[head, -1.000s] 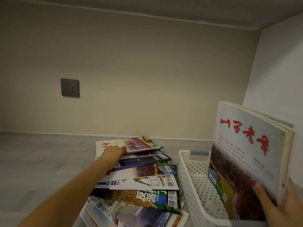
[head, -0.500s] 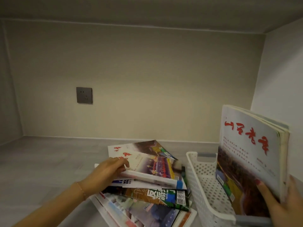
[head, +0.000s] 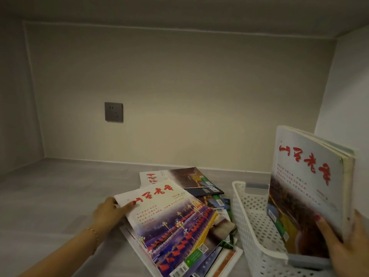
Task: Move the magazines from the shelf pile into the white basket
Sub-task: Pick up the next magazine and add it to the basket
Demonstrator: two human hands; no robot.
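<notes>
Left hand [head: 108, 211] grips top magazine [head: 169, 222] by its corner, lifted off shelf pile [head: 207, 188]; right hand [head: 347, 248] clasps upright magazines [head: 307, 188] standing in white basket [head: 251, 216] beside pile

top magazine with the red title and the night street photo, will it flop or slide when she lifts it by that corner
The thin glossy magazine with the red title and night street photo is pinched at one corner by the left hand, so it will probably sag. Its shiny cover may slip. It looks light, and the loose magazine pile beneath could shift.
</notes>
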